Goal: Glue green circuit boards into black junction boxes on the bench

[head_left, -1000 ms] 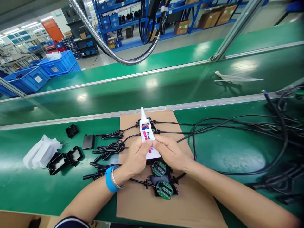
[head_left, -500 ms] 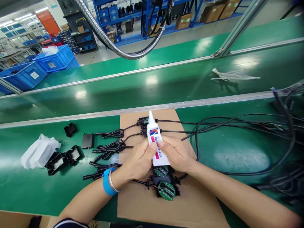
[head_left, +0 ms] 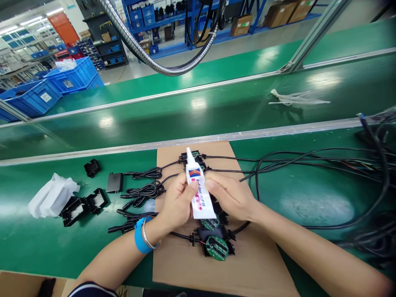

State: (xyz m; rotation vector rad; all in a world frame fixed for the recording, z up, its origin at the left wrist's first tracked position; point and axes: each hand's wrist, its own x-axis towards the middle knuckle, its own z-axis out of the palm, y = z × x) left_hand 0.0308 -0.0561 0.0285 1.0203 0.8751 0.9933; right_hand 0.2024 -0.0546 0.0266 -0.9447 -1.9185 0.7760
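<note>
Since 0.5 s ago: left hand (head_left: 177, 205) is shifting white squeeze tube (head_left: 203, 202) leftward; right hand (head_left: 234, 196) is parting its thumb from left thumb. White plastic strips (head_left: 290, 99) are drifting left.

Green bench (head_left: 62, 251) bore a cardboard sheet (head_left: 247, 266); to its left lay white wrapping (head_left: 52, 197), black boxes (head_left: 71, 221) and coiled cables (head_left: 145, 192); to its right, a tangle of dark cables (head_left: 384, 165).

Blue shelving (head_left: 175, 51) behind, dark rack (head_left: 113, 42) beside it, grey floor (head_left: 131, 69) — bright ceiling lights (head_left: 55, 11) upper left
</note>
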